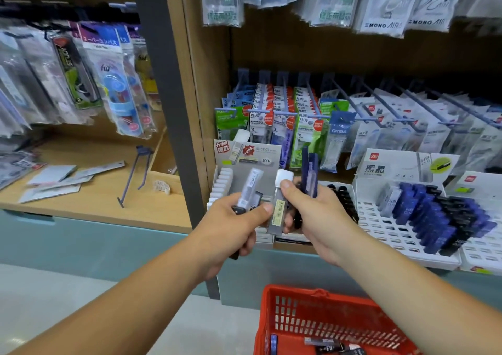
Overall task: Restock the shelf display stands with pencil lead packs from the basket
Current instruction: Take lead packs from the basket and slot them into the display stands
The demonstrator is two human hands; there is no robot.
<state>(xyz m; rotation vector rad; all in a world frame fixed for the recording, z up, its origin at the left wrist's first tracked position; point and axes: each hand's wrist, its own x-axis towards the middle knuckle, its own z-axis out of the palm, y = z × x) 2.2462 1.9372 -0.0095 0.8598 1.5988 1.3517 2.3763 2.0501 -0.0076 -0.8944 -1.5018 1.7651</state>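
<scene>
My left hand (239,219) grips a clear pencil lead pack (251,185) with a dark end, plus another dark pack beneath it. My right hand (315,216) holds a white-capped clear lead pack (281,205) under the thumb and dark blue lead packs (309,172) behind it. Both hands hover in front of the grey display stand (247,159), which has a row of white-capped packs along its left side. A white slotted stand (380,219) to the right holds several blue and black packs. The red basket (323,319) below has a few packs on its bottom.
Hanging correction tape packets (282,121) on blue hooks fill the wall above the stands. A dark post (173,110) divides the shelving. The wooden shelf (95,191) on the left carries a loose hook and flat cards. Pale floor lies below left.
</scene>
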